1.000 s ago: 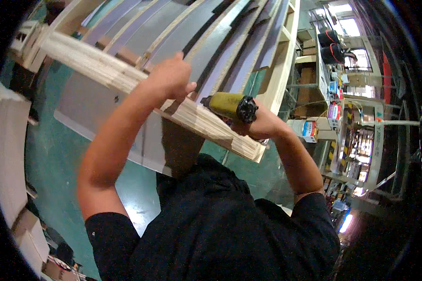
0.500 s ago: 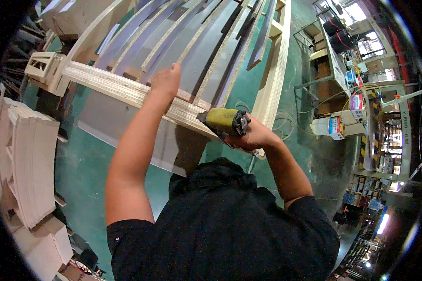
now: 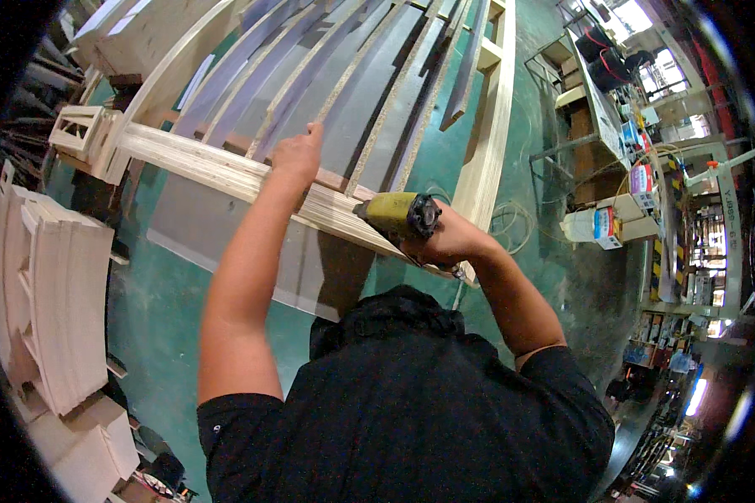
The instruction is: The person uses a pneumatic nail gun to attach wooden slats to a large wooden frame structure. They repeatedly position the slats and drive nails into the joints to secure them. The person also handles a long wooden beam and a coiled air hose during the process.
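Note:
My right hand [image 3: 453, 239] is wrapped round the grip of a yellow and black nail gun [image 3: 398, 214]. The gun's nose meets the near wooden rail [image 3: 201, 159] of a large frame, close to the ends of the slats. Farther left along that rail, my left hand [image 3: 298, 157] is closed about the end of a chipboard slat [image 3: 352, 80], its index finger stretched along it. The slat's end and the fingers' undersides are hidden by the hand. More chipboard slats [image 3: 268, 117] with grey-purple faces run away from the rail, side by side.
A grey panel [image 3: 235, 251] lies below the rail on the green floor [image 3: 159, 310]. Stacked pale wooden parts [image 3: 71, 293] stand at left. A coiled air hose [image 3: 516, 226] lies right of the frame, near a metal workbench [image 3: 591, 101] and a white bucket [image 3: 577, 225].
The view has shifted slightly, moving the whole scene a little. My left hand stays at the slat's end and the nail gun stays at the rail in my right hand.

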Action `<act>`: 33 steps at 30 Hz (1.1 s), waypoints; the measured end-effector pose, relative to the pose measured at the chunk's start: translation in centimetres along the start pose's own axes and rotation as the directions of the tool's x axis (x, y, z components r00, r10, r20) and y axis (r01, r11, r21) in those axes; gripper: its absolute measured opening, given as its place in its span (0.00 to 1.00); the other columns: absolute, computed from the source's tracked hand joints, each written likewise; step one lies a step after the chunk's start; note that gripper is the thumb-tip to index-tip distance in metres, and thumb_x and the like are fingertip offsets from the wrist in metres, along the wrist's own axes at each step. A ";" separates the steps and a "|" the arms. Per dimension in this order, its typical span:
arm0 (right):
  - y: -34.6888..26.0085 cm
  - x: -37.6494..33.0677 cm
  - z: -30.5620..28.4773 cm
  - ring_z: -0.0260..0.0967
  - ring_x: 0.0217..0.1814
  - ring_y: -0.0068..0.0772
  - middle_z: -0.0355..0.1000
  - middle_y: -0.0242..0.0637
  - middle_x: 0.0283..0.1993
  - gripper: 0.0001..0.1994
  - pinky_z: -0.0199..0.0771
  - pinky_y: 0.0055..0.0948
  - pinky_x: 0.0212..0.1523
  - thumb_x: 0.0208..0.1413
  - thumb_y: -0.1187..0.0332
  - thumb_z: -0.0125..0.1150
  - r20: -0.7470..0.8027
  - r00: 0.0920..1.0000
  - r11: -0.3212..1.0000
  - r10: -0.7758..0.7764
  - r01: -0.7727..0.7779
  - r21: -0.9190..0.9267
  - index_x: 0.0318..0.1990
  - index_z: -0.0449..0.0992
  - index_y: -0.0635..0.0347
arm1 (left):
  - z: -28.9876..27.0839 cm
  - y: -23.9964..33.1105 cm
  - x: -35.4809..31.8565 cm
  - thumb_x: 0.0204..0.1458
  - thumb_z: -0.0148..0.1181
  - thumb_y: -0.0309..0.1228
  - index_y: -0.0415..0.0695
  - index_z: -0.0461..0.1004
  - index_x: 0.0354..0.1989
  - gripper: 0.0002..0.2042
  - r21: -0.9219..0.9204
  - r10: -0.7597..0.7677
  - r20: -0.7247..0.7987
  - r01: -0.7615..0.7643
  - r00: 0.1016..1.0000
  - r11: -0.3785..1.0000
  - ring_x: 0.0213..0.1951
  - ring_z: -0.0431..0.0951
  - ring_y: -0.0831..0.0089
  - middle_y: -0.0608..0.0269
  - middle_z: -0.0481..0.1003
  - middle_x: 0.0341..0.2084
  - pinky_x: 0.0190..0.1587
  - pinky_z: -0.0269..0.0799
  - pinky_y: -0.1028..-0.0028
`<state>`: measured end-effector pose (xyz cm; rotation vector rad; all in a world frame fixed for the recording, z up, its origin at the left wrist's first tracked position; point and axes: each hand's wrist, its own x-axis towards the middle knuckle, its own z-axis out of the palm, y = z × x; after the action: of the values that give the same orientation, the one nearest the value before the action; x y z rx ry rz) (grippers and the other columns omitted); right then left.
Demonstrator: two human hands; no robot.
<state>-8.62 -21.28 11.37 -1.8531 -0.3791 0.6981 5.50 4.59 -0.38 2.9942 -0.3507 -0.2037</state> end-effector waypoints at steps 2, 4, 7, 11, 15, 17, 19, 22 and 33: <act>-0.4 1.1 -0.1 0.68 0.29 0.21 0.74 0.29 0.34 0.22 0.72 0.27 0.28 0.47 0.76 0.65 -0.018 0.998 0.998 0.061 -0.061 0.030 0.53 0.73 0.63 | -0.5 -1.2 -0.3 0.60 0.52 0.37 0.48 0.56 0.68 0.27 -0.046 0.067 0.062 -0.064 0.996 0.997 0.46 0.80 0.47 0.44 0.79 0.42 0.46 0.77 0.52; -0.4 2.6 0.1 0.68 0.27 0.20 0.75 0.29 0.35 0.23 0.72 0.27 0.27 0.47 0.76 0.65 -0.060 0.995 0.996 0.077 -0.074 0.041 0.54 0.74 0.62 | -2.3 -2.5 -1.6 0.59 0.55 0.45 0.49 0.52 0.72 0.34 -0.145 0.155 0.151 -0.134 0.976 0.980 0.47 0.79 0.47 0.44 0.78 0.42 0.48 0.76 0.52; -1.8 4.7 -1.0 0.70 0.30 0.21 0.76 0.31 0.38 0.24 0.74 0.26 0.29 0.48 0.76 0.65 -0.011 0.982 0.981 0.186 -0.187 -0.056 0.55 0.73 0.61 | -3.0 -4.8 -0.2 0.34 0.70 0.64 0.49 0.47 0.74 0.60 -0.119 0.359 0.193 -0.342 0.913 0.932 0.60 0.68 0.46 0.47 0.67 0.61 0.56 0.70 0.51; -7.0 8.5 -1.7 0.72 0.40 0.31 0.78 0.37 0.39 0.19 0.75 0.33 0.45 0.44 0.76 0.65 0.153 0.938 0.877 0.312 -0.222 -0.426 0.48 0.75 0.63 | -4.4 -6.2 -0.6 0.11 0.77 0.67 0.48 0.44 0.75 0.75 -0.094 0.471 0.230 -0.462 0.851 0.882 0.70 0.54 0.46 0.54 0.46 0.74 0.62 0.66 0.50; -6.7 11.8 -2.5 0.72 0.36 0.32 0.77 0.43 0.34 0.18 0.74 0.32 0.41 0.42 0.74 0.64 0.176 0.906 0.781 0.385 -0.219 -0.585 0.44 0.75 0.66 | -3.0 -6.7 -0.4 0.09 0.80 0.62 0.41 0.41 0.74 0.78 -0.124 0.559 0.115 -0.547 0.821 0.828 0.72 0.49 0.47 0.60 0.39 0.76 0.66 0.62 0.47; -6.7 13.1 -2.2 0.72 0.36 0.32 0.77 0.42 0.34 0.17 0.73 0.32 0.42 0.42 0.74 0.63 0.159 0.898 0.765 0.411 -0.244 -0.596 0.43 0.74 0.67 | -3.2 -6.5 -0.5 0.10 0.80 0.60 0.40 0.41 0.74 0.77 -0.109 0.562 0.137 -0.551 0.816 0.827 0.71 0.53 0.47 0.59 0.40 0.76 0.65 0.63 0.49; -6.8 14.2 -1.5 0.72 0.35 0.32 0.77 0.41 0.34 0.16 0.73 0.33 0.41 0.43 0.74 0.63 0.173 0.913 0.811 0.370 -0.226 -0.540 0.42 0.74 0.67 | -3.8 -6.9 -0.6 0.11 0.81 0.59 0.40 0.42 0.74 0.76 -0.144 0.556 0.162 -0.538 0.815 0.831 0.69 0.57 0.48 0.58 0.41 0.76 0.64 0.65 0.51; -7.1 15.5 -0.7 0.72 0.36 0.32 0.76 0.41 0.33 0.16 0.74 0.33 0.42 0.43 0.74 0.63 0.210 0.923 0.844 0.324 -0.182 -0.505 0.42 0.74 0.67 | -4.2 -7.3 -0.6 0.12 0.81 0.58 0.41 0.44 0.74 0.75 -0.248 0.565 0.177 -0.519 0.806 0.818 0.66 0.63 0.50 0.58 0.42 0.76 0.61 0.68 0.54; -5.4 16.3 -1.1 0.75 0.39 0.34 0.79 0.42 0.37 0.20 0.75 0.35 0.43 0.41 0.71 0.69 0.143 0.926 0.832 0.349 -0.235 -0.503 0.46 0.76 0.63 | -4.1 -7.0 -1.1 0.11 0.85 0.52 0.41 0.42 0.74 0.76 -0.081 0.572 0.260 -0.573 0.777 0.815 0.67 0.61 0.48 0.55 0.36 0.76 0.62 0.68 0.53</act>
<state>5.08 -10.93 11.98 -2.3398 -0.4491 1.1168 6.54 12.03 2.85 2.6891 -1.2660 -0.5485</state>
